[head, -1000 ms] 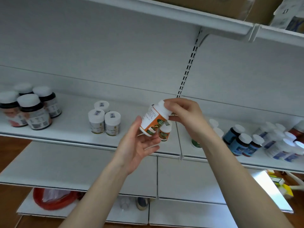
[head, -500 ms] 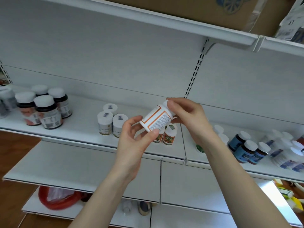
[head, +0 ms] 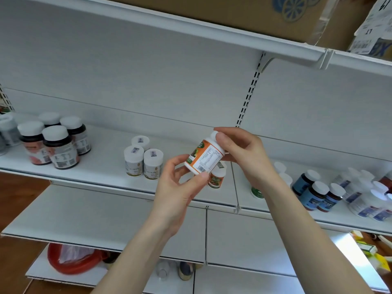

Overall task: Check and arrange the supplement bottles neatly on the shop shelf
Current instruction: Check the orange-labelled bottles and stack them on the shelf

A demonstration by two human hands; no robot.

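White metal shelving fills the view, with a plain back panel [head: 127,71] split by a slotted upright [head: 250,90] and a higher shelf [head: 191,24] overhead carrying a brown cardboard box [head: 212,9]. Brown wooden floor [head: 17,198] shows at the left, and a red ring-shaped thing [head: 72,264] with clear plastic in it lies on the bottom board. I hold an orange-labelled bottle [head: 204,157] in the air in front of the middle shelf [head: 95,172], just left of the upright. It is tilted, with its white cap up and to the right and its printed table and barcode facing me. My left hand [head: 176,194] pinches the base between thumb and curled fingers [head: 177,164]; my right hand [head: 244,151] has thumb and fingers wrapped round the cap. Standing on the shelf right behind it, partly hidden, is a matching small bottle [head: 216,177]. To its left three white tubs [head: 144,160] stand close together in a triangle. Further left a cluster of dark bottles [head: 59,147] with white caps sits near the shelf's front edge. Past the upright, on the next bay, blue-labelled bottles [head: 314,192] stand in a group beside several white bottles [head: 364,200], which are blurred at the frame's edge. A deeper white lower shelf [head: 84,215] juts out beneath.
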